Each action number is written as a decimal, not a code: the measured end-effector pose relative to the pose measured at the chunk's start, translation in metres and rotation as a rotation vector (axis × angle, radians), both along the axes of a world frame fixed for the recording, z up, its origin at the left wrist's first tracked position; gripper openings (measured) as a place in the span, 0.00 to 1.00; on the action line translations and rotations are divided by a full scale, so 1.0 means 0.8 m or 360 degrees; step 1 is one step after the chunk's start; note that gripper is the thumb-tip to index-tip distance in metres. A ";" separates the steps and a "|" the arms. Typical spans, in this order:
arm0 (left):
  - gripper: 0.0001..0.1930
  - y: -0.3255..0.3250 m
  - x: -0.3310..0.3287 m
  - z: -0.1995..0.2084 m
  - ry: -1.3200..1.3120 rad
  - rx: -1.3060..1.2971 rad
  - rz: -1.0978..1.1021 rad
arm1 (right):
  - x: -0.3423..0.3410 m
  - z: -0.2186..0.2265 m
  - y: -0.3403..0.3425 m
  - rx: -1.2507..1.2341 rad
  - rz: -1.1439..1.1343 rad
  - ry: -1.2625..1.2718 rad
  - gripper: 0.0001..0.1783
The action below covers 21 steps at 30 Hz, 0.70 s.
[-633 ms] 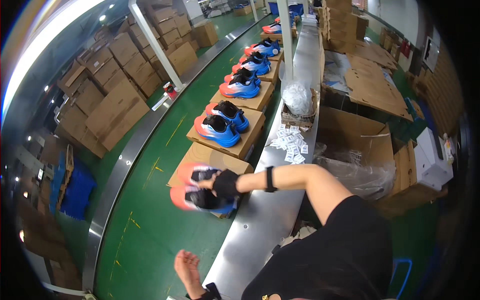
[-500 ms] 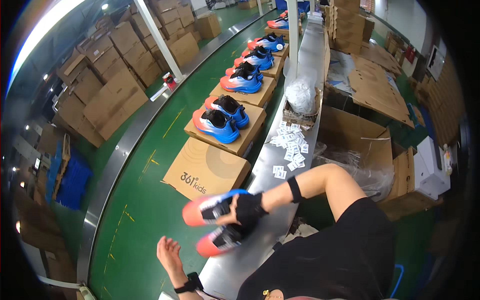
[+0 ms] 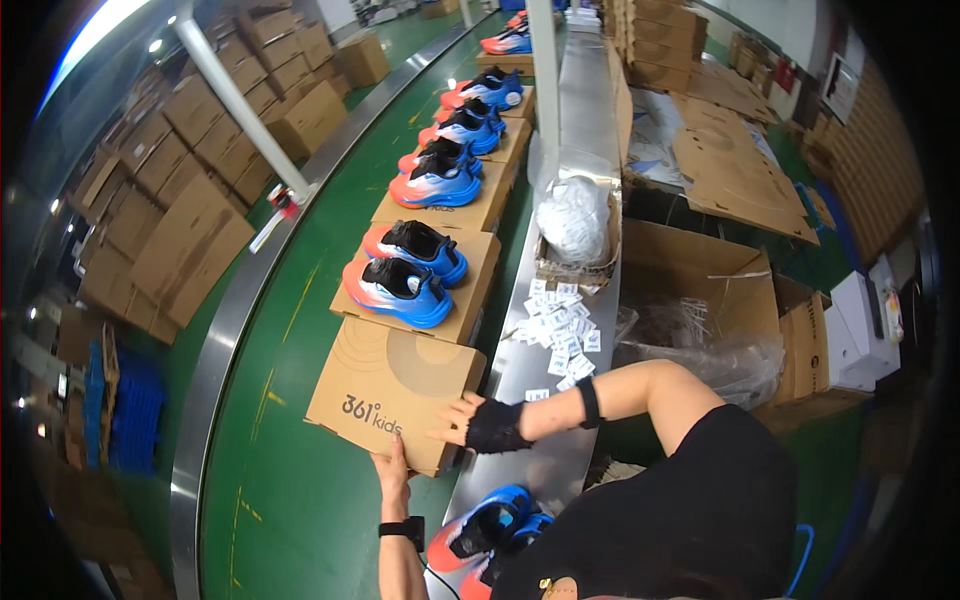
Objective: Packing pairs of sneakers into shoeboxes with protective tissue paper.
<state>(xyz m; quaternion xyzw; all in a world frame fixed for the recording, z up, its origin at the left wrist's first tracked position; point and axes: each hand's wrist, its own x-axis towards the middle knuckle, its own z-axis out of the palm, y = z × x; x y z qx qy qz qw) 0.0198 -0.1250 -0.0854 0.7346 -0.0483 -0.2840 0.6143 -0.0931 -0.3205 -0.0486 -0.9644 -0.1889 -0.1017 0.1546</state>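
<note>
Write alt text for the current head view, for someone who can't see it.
A person's left hand grips the near edge of a closed brown cardboard box over a green belt, the right hand at its right side. At the bottom, orange-and-blue shoes rest on a metal ledge; farther along, similar shoes stand on boxes.

A long white strip light glares upper left; glints (brightest low down) streak the curved silver metal rail along the left edge of the green conveyor belt, bent by fisheye distortion.
</note>
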 end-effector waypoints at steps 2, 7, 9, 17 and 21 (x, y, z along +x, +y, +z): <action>0.27 -0.038 0.005 -0.004 0.0009 -0.0047 0.0020 | 0.045 -0.049 -0.020 -0.0175 -0.0178 -0.0098 0.28; 0.29 -0.119 0.025 0.014 -0.0031 -0.0252 0.0002 | 0.081 -0.074 -0.083 -0.0179 -0.0355 -0.0130 0.27; 0.30 -0.128 0.032 0.051 0.0089 -0.0335 0.0147 | 0.091 -0.074 -0.100 -0.0038 -0.0465 -0.0093 0.33; 0.16 0.098 0.016 -0.039 -0.0477 0.0482 0.0214 | 0.059 0.036 -0.106 0.2424 -0.0509 0.0256 0.33; 0.14 0.203 -0.061 -0.046 -0.0605 0.0698 0.0411 | -0.025 -0.042 -0.127 0.2346 -0.1055 0.0835 0.28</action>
